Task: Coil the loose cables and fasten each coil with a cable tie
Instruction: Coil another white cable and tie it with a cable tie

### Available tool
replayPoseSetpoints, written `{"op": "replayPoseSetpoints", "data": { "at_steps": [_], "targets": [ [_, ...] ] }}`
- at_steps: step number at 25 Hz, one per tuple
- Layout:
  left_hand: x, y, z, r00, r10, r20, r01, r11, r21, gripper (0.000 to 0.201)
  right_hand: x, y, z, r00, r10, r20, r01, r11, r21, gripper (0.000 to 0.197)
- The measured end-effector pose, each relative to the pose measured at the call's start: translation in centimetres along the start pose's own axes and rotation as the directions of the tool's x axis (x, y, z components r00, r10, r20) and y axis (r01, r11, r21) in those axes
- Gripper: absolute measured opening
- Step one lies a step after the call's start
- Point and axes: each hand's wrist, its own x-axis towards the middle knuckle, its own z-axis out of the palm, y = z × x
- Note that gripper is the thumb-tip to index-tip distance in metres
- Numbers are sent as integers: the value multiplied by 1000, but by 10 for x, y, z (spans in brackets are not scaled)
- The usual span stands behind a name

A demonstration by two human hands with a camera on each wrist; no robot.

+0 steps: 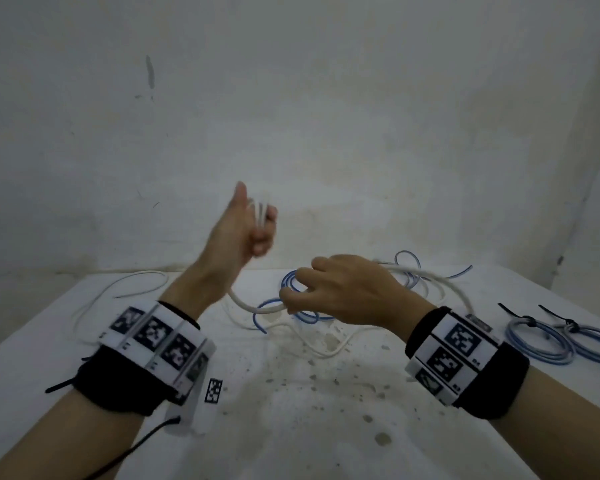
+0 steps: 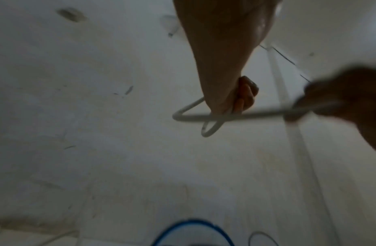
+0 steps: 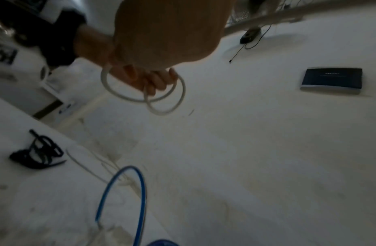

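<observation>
My left hand (image 1: pixel 253 226) is raised above the table and grips several loops of the white cable (image 1: pixel 246 306) in its curled fingers. The loops (image 2: pixel 191 117) hang below the fist in the left wrist view and show as round turns (image 3: pixel 161 99) in the right wrist view. From there the cable sags down and across to my right hand (image 1: pixel 326 289), whose fingers curl round it. Past the right hand it runs back to the table at the right. A loose blue cable (image 1: pixel 298 306) lies tangled on the table beneath both hands.
Two blue coils (image 1: pixel 534 341) (image 1: pixel 593 344) bound with black ties lie at the right of the white table (image 1: pixel 291 427). Another thin white cable (image 1: pixel 118 289) trails at the left. A bundle of black cable ties (image 3: pixel 39 149) lies on the table. A wall stands close behind.
</observation>
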Motion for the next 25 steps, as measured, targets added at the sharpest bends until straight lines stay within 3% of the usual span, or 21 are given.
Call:
{"op": "replayPoseSetpoints", "data": {
  "at_steps": [2, 4, 6, 10, 14, 17, 18, 22, 25],
  "targets": [
    [-12, -16, 16, 976, -129, 176, 93, 975, 201, 74, 12, 9, -11, 996, -48, -79, 44, 997, -58, 13],
    [-22, -24, 24, 959, -191, 209, 136, 958, 251, 72, 16, 20, -19, 997, -6, -78, 0, 997, -73, 5],
    [-28, -29, 27, 948, -215, 236, 146, 950, 277, 71, 13, 35, -25, 993, 103, -50, -104, 994, -19, 9],
    [-37, -40, 29, 927, -218, 306, 192, 975, 113, 47, -11, 62, -23, 953, 300, 44, -303, 948, 94, 42],
    [-43, -45, 27, 906, -219, 361, 252, 966, -48, 28, -23, 63, -1, 939, 332, 89, -343, 925, 162, 47],
    [-50, -45, 19, 912, -217, 349, 269, 957, -107, 27, -28, 64, 3, 927, 358, 115, -373, 911, 174, 46],
    [-55, -43, 16, 919, -194, 344, 261, 952, -161, 29, -32, 66, 2, 902, 408, 143, -430, 881, 196, 46],
    [-61, -27, 17, 950, -33, 309, 176, 878, -446, 20, -49, 62, 14, 717, 605, 348, -696, 648, 308, 43],
    [-39, -10, 17, 991, 95, 94, -14, 773, -635, 30, -62, 44, 36, 571, 616, 543, -819, 476, 320, 32]
  ]
}}
